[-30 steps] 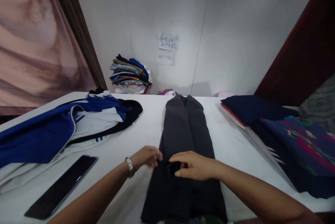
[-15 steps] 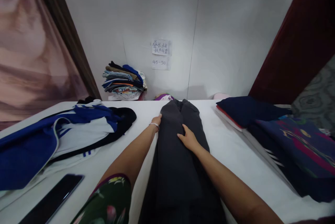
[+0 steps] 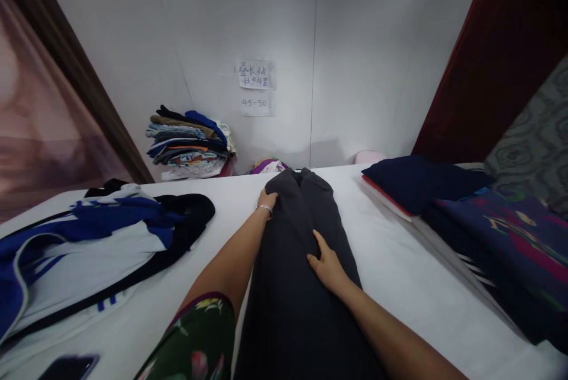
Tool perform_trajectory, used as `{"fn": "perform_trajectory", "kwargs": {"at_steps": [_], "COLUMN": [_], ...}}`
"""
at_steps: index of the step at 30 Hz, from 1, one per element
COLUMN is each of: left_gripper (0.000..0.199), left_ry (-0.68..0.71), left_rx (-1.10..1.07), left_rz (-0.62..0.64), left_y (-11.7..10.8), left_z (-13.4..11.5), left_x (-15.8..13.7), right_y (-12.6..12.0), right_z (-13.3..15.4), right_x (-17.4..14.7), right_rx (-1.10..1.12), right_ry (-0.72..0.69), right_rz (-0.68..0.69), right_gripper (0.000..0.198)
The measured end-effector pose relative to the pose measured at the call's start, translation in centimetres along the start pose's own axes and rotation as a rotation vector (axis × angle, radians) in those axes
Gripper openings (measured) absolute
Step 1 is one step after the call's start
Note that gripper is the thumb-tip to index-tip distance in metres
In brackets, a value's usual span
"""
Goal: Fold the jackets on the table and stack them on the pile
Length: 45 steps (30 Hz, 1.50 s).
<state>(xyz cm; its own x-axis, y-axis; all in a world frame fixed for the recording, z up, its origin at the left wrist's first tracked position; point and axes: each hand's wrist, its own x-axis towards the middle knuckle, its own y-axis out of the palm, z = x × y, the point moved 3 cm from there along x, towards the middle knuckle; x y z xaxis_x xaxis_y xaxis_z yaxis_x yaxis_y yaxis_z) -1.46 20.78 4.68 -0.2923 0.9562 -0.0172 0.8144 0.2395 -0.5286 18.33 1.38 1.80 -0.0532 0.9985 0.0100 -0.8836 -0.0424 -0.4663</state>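
My left hand (image 3: 267,199) is stretched far out toward twelve o'clock, fingers curled round the left edge of the dark grey trousers (image 3: 302,261), close to their far end; a thin bracelet (image 3: 265,208) sits on that wrist. How tightly those fingers close I cannot tell, since the cloth hides their tips. My right hand (image 3: 326,261) lies flat on top of the trousers, nearer to me and a little toward one o'clock, fingers together and extended, thumb against the fabric, gripping nothing. The trousers run lengthwise down the middle of the white table (image 3: 390,273), from my body straight out to twelve o'clock, legs laid side by side. My floral short sleeve (image 3: 195,338) shows at six o'clock on the left arm.

At nine o'clock lies a rumpled blue, white and black sports jacket (image 3: 89,250), well apart from the trousers. A dark phone (image 3: 66,367) peeks in at seven o'clock, cut off by the frame edge. At two to three o'clock a folded navy garment (image 3: 421,182) rests on a red-and-white one, and just beside it toward four o'clock a dark blue patterned cloth (image 3: 510,238) spreads out. Behind the table at eleven o'clock a stack of folded clothes (image 3: 189,140) stands against the white wall, near two handwritten paper notes (image 3: 256,87) stuck to it
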Motion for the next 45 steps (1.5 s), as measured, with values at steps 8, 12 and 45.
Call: {"fn": "perform_trajectory", "kwargs": {"at_steps": [8, 12, 45], "left_gripper": [0.074, 0.075, 0.066], "left_ry": [0.202, 0.260, 0.631], "left_rx": [0.369, 0.527, 0.730], "left_rz": [0.158, 0.356, 0.462], "left_y": [2.6, 6.1, 1.6], "left_z": [-2.5, -1.6, 2.4], "left_x": [0.9, 0.2, -21.1], "right_y": [0.3, 0.8, -9.8], "right_z": [0.0, 0.6, -3.9], "right_x": [-0.1, -0.2, 10.2], "right_rx": [-0.193, -0.341, -0.516], "right_ry": [0.003, -0.021, 0.162], "right_rz": [0.040, 0.067, -0.217], "right_gripper": [0.067, 0.059, 0.050]}}
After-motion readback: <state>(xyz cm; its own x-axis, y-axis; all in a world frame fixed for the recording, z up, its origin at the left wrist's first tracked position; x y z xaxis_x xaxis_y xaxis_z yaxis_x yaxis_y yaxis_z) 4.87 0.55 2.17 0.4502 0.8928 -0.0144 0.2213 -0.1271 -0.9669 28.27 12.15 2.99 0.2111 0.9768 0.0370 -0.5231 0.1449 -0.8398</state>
